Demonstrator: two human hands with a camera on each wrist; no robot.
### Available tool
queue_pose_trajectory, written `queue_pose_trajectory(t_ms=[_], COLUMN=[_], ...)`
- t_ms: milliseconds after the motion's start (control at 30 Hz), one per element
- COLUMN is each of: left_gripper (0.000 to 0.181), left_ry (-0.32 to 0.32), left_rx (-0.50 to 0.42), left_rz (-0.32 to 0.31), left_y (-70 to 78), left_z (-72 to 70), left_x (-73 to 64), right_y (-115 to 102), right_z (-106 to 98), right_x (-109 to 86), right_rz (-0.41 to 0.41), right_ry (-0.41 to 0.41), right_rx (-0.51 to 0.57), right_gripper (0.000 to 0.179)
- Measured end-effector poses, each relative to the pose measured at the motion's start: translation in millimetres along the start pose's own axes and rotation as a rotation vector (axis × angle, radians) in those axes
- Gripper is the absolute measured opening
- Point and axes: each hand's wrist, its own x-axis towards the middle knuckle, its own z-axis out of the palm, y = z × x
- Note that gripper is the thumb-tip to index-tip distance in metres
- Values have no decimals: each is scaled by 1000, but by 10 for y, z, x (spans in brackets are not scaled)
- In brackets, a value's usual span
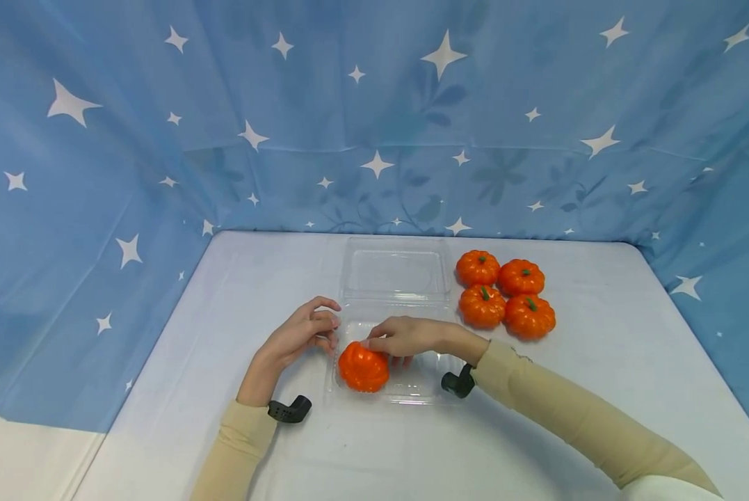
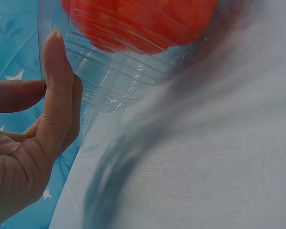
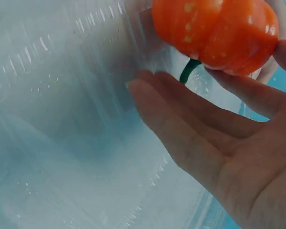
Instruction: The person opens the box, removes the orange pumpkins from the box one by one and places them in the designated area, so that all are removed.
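A clear plastic clamshell container (image 1: 424, 390) lies unfolded on the table. My right hand (image 1: 408, 335) grips a small orange pumpkin (image 1: 363, 367) at the left end of its base. In the right wrist view the pumpkin (image 3: 219, 33) is on its side between thumb and fingers, its green stem (image 3: 188, 71) pointing down toward the palm. At the container's left edge is my left hand (image 1: 302, 330). The left wrist view shows its thumb and fingers (image 2: 57, 90) pinching the clear rim, with the pumpkin (image 2: 143, 24) visible through the ridged wall.
Several more orange pumpkins (image 1: 482, 306) stand grouped to the right of the container's raised lid (image 1: 396, 271). A white cloth covers the table (image 1: 599, 390). Blue curtains with white stars (image 1: 374, 104) hang behind and at both sides.
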Motion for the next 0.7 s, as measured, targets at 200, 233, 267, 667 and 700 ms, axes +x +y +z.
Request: queue_pose_trajectory(t_ms=[200,233,267,667,700], left_gripper=[43,43,43,42,42], left_ry=[-4,-3,-3,-9,-10], left_rx=[-18,-18,-19,-18,-18], left_rz=[9,10,11,10,10], left_y=[-1,0,0,-9,-10], left_z=[5,5,6,3,3], left_x=[-2,-2,-2,7,9], right_y=[-15,-12,-11,-1,4], right_z=[12,12,11,36,39], right_x=[-36,-34,-30,3,6], right_rz=[-66,-71,-73,-41,-47], right_ry=[33,37,41,-30,-38], right_rx=[44,56,66,0,-5], right_gripper=[30,30,32,53,53])
